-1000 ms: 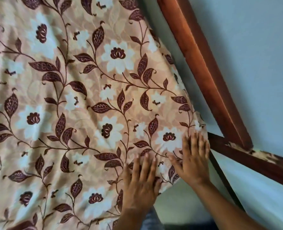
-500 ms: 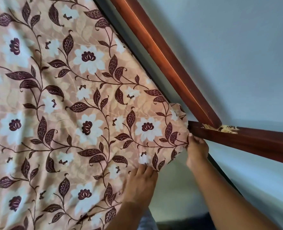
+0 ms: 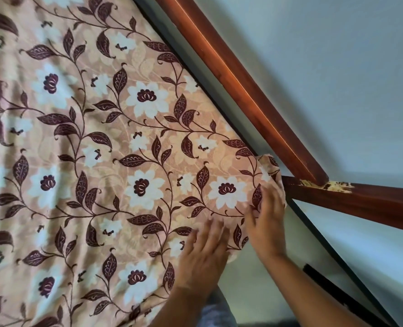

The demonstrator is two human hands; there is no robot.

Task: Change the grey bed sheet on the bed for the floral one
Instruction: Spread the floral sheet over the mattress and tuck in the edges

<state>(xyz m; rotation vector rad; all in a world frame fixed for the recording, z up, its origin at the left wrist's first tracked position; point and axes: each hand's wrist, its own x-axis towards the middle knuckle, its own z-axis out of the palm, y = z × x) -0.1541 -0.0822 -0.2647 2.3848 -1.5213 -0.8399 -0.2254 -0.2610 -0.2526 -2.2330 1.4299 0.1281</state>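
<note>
Sheet: the floral sheet point(image 3: 125, 161) lies spread over the bed, tan with white flowers and dark maroon leaves. It fills the view from 6 o'clock round to 12.
Corner: the sheet's corner point(image 3: 267, 168) sits at about 4 o'clock and bunches slightly, right beside the point where the two rails meet.
Left hand: the left hand point(image 3: 203, 253) lies palm down on the sheet at 5 o'clock. Its fingers point(image 3: 216, 228) are straight, slightly apart and blurred, pointing toward 12, and they grip nothing.
Right hand: the right hand point(image 3: 266, 220) rests flat on the corner, just at 2 o'clock of the left hand. Its fingers point(image 3: 270, 197) are stretched out close together and reach to the cloth's edge, pressing rather than pinching.
Frame: a red-brown wooden rail point(image 3: 238, 86) runs along the sheet's edge from 12 o'clock down to 4. A second rail point(image 3: 361, 204) runs off toward 3, and the joint point(image 3: 328, 185) between them is chipped pale.
Wall: a pale blue-grey wall point(image 3: 337, 67) stands behind the rails, from 1 to 3 o'clock.
Below the hands: a bit of grey cloth point(image 3: 216, 312) shows at 6 o'clock, between the forearms. I cannot tell what it is.
</note>
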